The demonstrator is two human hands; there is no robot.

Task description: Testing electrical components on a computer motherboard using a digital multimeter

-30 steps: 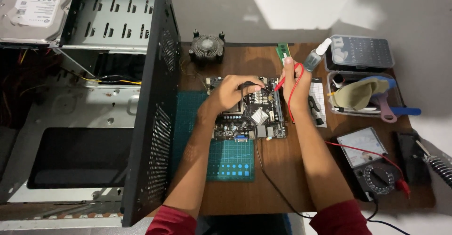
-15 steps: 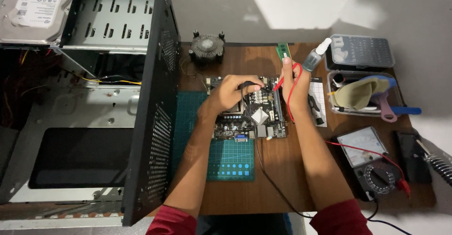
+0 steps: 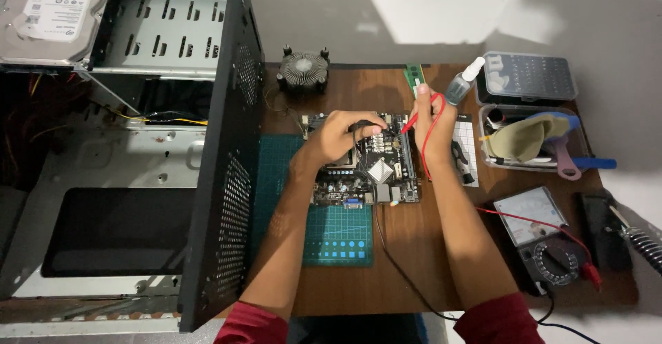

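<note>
A computer motherboard [image 3: 386, 175] lies on a green cutting mat [image 3: 338, 230] on the brown wooden table [image 3: 407, 261]. My left hand [image 3: 338, 136] rests on the board and pinches a black test probe [image 3: 367, 125], its black lead running down toward me. My right hand [image 3: 433, 120] holds a red test probe [image 3: 414, 120] with its tip at the board's upper right edge; the red lead loops over my wrist. An analogue multimeter [image 3: 545, 237] sits at the right, with red and black leads plugged in.
An open black computer case [image 3: 138, 151] lies at the left, a hard drive [image 3: 52, 13] on its top corner. A cooler fan [image 3: 302, 68], a green memory stick [image 3: 414, 76], a small bottle [image 3: 460, 85], a clear screw box [image 3: 527, 75] and a tool tray [image 3: 531, 140] line the table's back and right.
</note>
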